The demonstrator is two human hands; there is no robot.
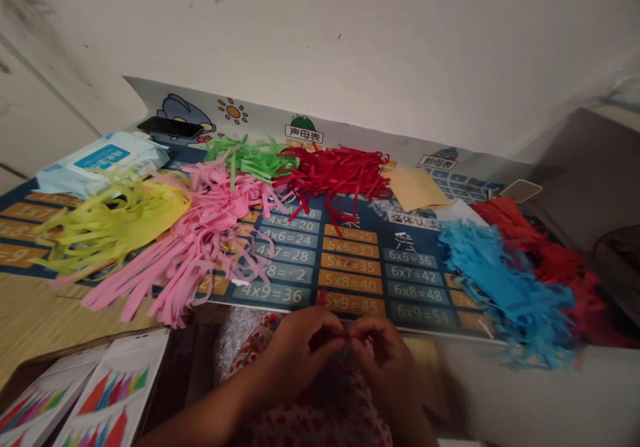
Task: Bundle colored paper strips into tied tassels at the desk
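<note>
My left hand [303,340] and my right hand [383,354] meet low in the middle, just past the table's near edge. Thumb and forefinger of each hand are pinched together, fingertips almost touching. What they hold is too small and dark to make out; a bit of red shows near the fingertips. Beyond them on the table lie fringed paper strips: yellow [120,224], pink [200,234], green [255,157] and red [340,174]. Blue strips [505,287] and orange-red strips [540,247] lie at the right.
A wipes pack [103,160] and a black phone [173,127] are at the back left. A tan paper piece [417,188] lies right of centre on the printed mat [350,267]. Bunting packages [113,394] are at the lower left. A wall [350,47] stands behind.
</note>
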